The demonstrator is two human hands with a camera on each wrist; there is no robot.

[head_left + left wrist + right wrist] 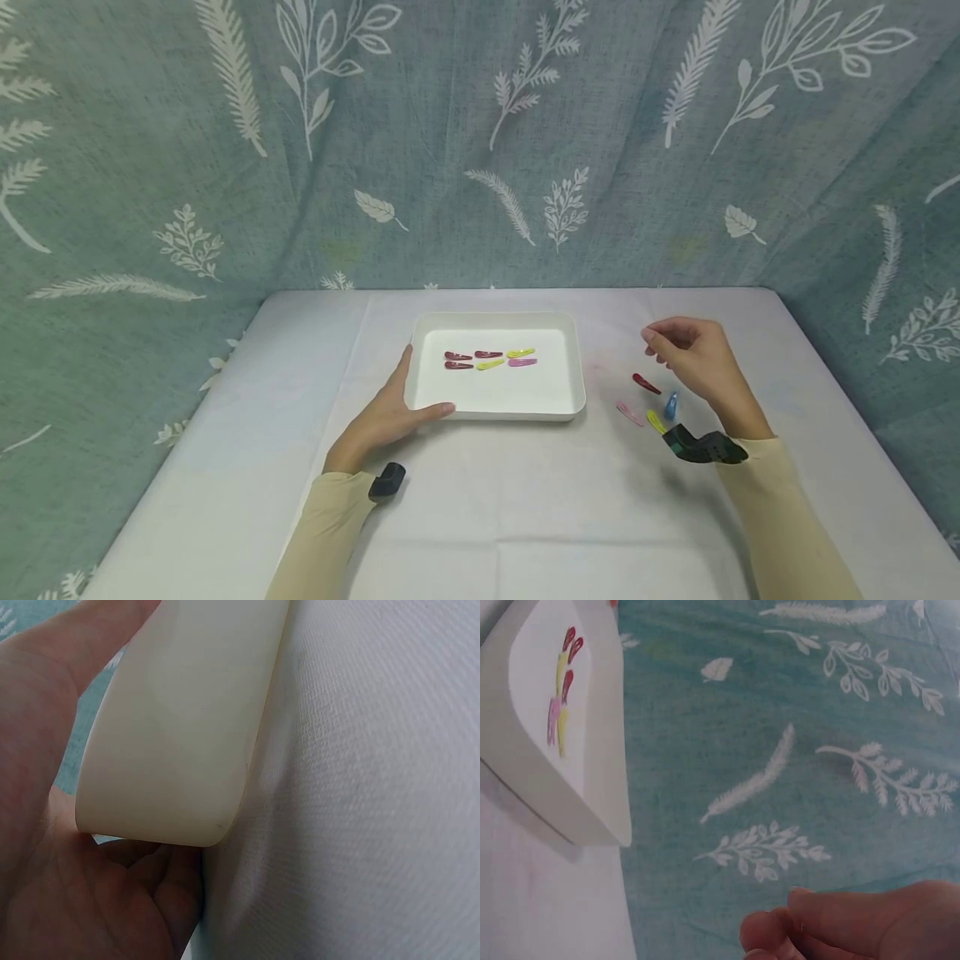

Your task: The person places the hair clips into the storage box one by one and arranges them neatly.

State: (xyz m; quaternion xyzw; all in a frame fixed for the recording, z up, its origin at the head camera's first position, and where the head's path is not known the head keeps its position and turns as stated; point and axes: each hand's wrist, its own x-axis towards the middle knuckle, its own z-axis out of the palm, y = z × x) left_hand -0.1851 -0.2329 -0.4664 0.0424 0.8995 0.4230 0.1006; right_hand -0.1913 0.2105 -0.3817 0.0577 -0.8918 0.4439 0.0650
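While the left hand (386,421) grips the white tray (517,400) at its near left corner, six hair clips (488,354) inside, the right hand (693,354) curls, contents indiscernible, beyond four loose clips (647,383) at right, tray-filling seemingly underway, next needing precise fingertip work.

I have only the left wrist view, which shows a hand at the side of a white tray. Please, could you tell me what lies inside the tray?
Observer: Six clips lie in the tray: three dark red, two yellow and one pink.
Operator: Thank you. Are there also clips outside of it?
Observer: Yes, on the table, right of the tray, are a red clip, a pink clip, a yellow clip and a blue clip.
Operator: And does the right hand hold a clip at this moment?
Observer: No clip can be seen in the right hand, neither in the head view nor in the right wrist view.
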